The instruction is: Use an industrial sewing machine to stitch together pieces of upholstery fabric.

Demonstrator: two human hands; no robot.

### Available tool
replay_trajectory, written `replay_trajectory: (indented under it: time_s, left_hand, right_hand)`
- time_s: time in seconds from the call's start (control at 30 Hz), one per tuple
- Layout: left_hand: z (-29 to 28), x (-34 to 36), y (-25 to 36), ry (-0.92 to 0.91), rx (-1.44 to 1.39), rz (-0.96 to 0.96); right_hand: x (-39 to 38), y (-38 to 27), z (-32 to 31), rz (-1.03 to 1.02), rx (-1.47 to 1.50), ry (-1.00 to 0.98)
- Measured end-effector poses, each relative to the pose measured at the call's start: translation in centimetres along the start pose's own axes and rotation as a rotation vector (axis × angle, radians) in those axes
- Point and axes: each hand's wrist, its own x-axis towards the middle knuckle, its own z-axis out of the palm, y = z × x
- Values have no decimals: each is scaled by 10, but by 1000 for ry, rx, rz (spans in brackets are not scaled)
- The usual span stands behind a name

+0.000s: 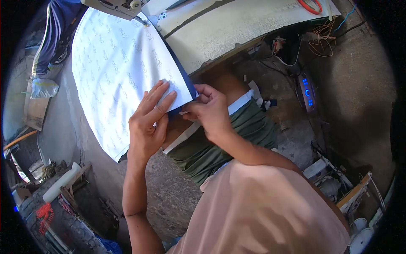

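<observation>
One curved white sheet [114,76], print repeated across it, overlies one navy cloth [190,87] near the white metal sewing-machine head [116,6]. Our left hand [150,114] presses, fingers spread; our right hand [212,112] pinches the cloth's corner.

The left forearm [136,186] rises almost straight up the view; the left hand [149,112] lies palm down, fingers slightly parted and pointing up and rightward, thumb lower. The right forearm [245,148] slants up and leftward to the right hand [211,111], whose fingers curl toward the thumb; whether their tips meet is hard to tell.
</observation>
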Motion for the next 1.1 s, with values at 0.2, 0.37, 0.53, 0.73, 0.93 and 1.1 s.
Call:
replay_trajectory:
  time_s: [0.2,0.37,0.53,0.73,0.93,1.1]
  left_hand:
    - [-10,3,10,93,-245,-247]
    - [-29,11,27,146,-170,-363]
    - [-48,16,28,172,-7,-159]
    - [-39,15,35,-141,371,58]
    - [-21,0,24,-160,520,63]
    - [-11,-2,22,-151,492,63]
  right_hand:
    - [-13,-7,48,290,-15,137]
    - [-2,-4,58,288,165,191]
    - [-16,1,35,328,104,-7]
    - [-15,1,2,255,170,-344]
    - [-20,16,-11,-67,-165,-284]
    - [-28,17,-8,-154,-365,-168]
